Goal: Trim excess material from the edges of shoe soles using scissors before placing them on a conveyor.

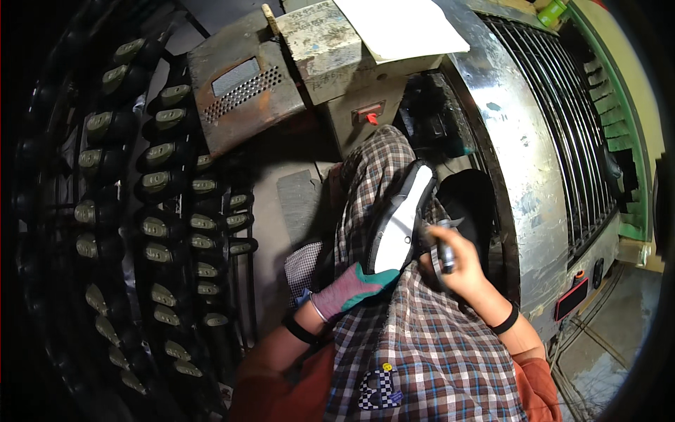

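Observation:
A dark shoe [402,221] with a long white underside lies sole up across my lap. My left hand [355,287], in a pink and green glove, is closed round one end of it. Bare and slightly blurred, my right hand [460,264] is beside the shoe's right edge, closed on a short dark tool [446,254] with a silvery part. The tool's exact kind cannot be made out. A brown checked apron [436,344] covers my lap under both hands.
Racks at the left hold many black shoe forms [160,153] with pale tops. Ahead stands a worn metal box [337,63] with a red switch [371,117] and white sheets [404,28] on top. To the right runs a metal machine [524,162] with a barred conveyor [555,119].

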A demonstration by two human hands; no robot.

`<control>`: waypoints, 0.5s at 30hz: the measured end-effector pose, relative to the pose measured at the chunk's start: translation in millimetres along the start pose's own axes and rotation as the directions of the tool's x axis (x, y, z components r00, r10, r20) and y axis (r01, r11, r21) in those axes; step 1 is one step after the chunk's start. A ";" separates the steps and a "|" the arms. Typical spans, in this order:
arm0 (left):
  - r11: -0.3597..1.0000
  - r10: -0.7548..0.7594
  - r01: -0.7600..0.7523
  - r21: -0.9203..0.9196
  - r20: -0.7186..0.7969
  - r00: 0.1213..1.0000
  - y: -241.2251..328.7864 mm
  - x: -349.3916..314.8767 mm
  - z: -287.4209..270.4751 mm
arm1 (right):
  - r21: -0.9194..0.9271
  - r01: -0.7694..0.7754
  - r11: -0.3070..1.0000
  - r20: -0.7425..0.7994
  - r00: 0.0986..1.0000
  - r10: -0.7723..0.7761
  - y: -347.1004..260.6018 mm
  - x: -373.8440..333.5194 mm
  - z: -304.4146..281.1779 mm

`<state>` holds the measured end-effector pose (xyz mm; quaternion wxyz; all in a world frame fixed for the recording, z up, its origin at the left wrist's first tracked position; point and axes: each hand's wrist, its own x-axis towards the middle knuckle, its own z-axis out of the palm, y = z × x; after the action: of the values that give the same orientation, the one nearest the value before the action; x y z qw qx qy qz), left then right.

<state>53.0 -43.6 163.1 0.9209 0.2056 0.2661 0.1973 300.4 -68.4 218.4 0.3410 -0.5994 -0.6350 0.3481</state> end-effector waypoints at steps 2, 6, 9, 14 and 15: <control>0.995 -0.001 0.003 0.102 -0.017 1.000 17.1 -7.8 0.1 | -0.041 0.083 0.996 -0.139 0.986 -0.088 18.8 0.6 -11.3; 0.439 0.024 -0.070 0.896 0.066 0.998 63.8 -11.2 13.2 | 0.958 -0.171 0.228 0.036 0.866 0.498 48.6 3.5 -47.4; -0.093 0.553 -0.011 0.996 0.061 0.831 69.6 -6.1 -10.8 | 0.946 -0.324 0.026 0.155 0.518 0.841 -19.1 37.0 -15.8; 0.980 0.183 -0.196 -0.031 -0.241 0.953 21.6 -29.1 35.5 | 0.573 -0.559 0.599 0.363 0.829 0.426 4.0 -9.4 18.4; 0.963 0.237 -0.263 -0.060 -0.275 0.932 10.7 -34.3 40.6 | 0.605 -0.510 0.611 0.376 0.860 0.345 -0.3 1.6 23.9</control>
<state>46.6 -62.0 213.7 0.8531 0.1651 0.3487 0.3511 279.8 -67.6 206.2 0.3711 -0.5212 -0.3309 0.6937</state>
